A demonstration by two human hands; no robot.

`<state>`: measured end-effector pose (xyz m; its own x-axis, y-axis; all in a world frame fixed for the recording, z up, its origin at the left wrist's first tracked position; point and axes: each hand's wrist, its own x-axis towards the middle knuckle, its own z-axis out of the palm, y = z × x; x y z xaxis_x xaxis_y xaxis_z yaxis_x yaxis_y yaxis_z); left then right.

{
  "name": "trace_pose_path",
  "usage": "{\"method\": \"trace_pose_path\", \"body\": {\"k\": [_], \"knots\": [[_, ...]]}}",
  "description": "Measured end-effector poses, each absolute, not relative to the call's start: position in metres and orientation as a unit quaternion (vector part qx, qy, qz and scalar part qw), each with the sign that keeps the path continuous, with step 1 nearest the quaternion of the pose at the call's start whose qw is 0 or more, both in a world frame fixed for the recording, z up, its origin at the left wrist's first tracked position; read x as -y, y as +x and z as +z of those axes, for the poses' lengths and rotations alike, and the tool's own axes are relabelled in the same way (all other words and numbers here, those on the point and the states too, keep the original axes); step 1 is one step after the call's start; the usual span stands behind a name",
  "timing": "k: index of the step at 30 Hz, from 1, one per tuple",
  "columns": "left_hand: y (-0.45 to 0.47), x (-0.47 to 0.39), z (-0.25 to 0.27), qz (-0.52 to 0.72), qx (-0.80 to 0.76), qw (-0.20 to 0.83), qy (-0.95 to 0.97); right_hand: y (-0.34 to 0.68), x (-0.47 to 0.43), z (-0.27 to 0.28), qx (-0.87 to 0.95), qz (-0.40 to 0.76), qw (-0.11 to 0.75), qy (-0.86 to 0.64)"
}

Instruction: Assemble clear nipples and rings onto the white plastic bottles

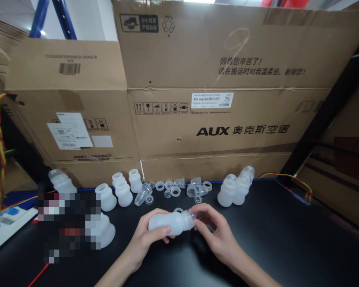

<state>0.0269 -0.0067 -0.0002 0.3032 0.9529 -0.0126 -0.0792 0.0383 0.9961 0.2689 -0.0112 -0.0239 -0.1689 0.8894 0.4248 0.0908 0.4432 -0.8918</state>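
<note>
My left hand [149, 233] is wrapped round a frosted white baby bottle [167, 223], which lies on its side with its threaded neck to the right. At that neck, my right hand [211, 225] pinches a clear nipple [192, 215] between thumb and fingers. How far the nipple sits in the mouth cannot be made out. Just behind the bottle a clear ring [178, 210] shows in part. Further back lie several loose clear collars [175, 192], small nipples [149, 199] and clear caps [142, 195].
Open bottles [124, 194] stand at the back left, capped bottles [227, 191] at the back right. Another bottle [106, 231] is at the left, beside a blurred-out patch. A power strip [10, 225] lies at the left edge. Cardboard [242, 147] walls the back of the black table [287, 239].
</note>
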Motion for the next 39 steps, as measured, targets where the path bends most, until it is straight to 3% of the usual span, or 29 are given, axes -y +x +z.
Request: {"method": "trace_pose_path", "body": {"k": [4,14,22,26,39], "knots": [[0.028,0.009,-0.004,0.432,-0.378,0.678,0.46,0.265,0.016,-0.021,0.648,0.4,0.549,-0.345],[0.033,0.006,-0.017,0.431,-0.368,0.736,0.371,0.275,0.01,-0.019,0.776,0.174,0.533,-0.29],[0.028,0.009,-0.008,0.409,-0.393,0.676,0.471,0.277,0.012,-0.026,0.794,0.195,0.408,-0.406],[0.029,0.013,-0.014,0.394,-0.412,0.643,0.51,0.277,0.011,-0.031,0.795,0.185,0.389,-0.427],[0.028,0.013,-0.003,0.382,-0.391,0.672,0.5,0.284,0.029,0.005,0.802,0.265,0.292,-0.448]]}}
